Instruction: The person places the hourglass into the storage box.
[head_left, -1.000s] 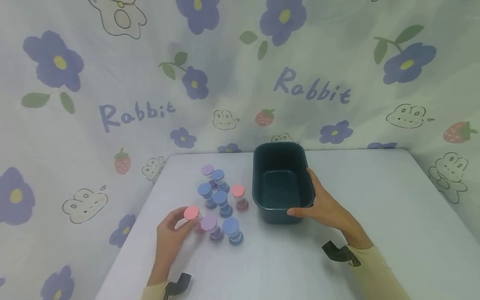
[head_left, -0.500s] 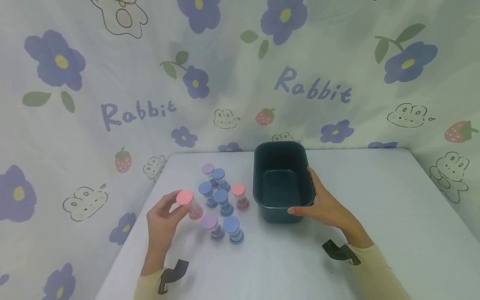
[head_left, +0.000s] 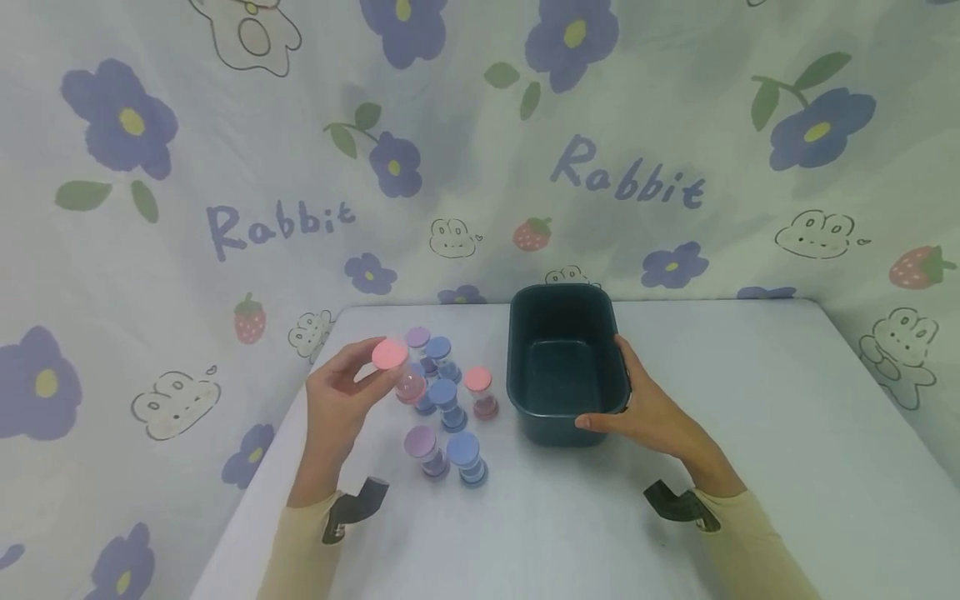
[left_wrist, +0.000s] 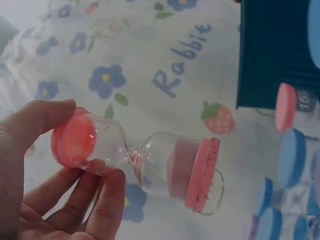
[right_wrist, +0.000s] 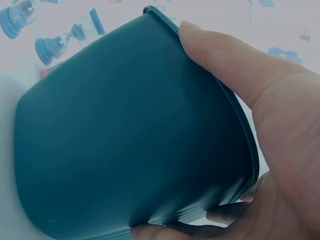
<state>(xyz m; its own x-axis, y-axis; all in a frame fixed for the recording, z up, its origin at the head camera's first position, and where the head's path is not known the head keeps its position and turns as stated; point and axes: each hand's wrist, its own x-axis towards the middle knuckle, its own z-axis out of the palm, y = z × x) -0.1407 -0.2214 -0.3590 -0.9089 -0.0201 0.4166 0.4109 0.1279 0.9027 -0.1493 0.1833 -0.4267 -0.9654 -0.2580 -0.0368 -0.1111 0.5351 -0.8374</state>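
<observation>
My left hand (head_left: 339, 398) pinches a pink-capped hourglass (left_wrist: 155, 160) by its upper end, thumb on one side and fingers on the other. In the head view the hourglass is raised and overlaps a blue one behind it; pink sand shows inside the clear glass. My right hand (head_left: 648, 412) grips the right front corner of a dark teal plastic bin (head_left: 567, 429), thumb along the front rim and fingers along the right side. The inside of the bin shows nothing in it. Some right fingers are partly hidden by the bin in the head view.
Left of the bin stand several hourglasses: a pink one (head_left: 480, 392) nearest it, a blue one (head_left: 447, 404), a purple one (head_left: 425, 452) and another blue one (head_left: 467, 458) in front, and a purple one (head_left: 417, 337) at the back. A printed cloth (head_left: 465, 150) hangs behind the white table (head_left: 555, 525).
My left hand has lifted the pink hourglass off the table, first moving left and back, then up and to the right. The right hand and the bin have stayed in place.
</observation>
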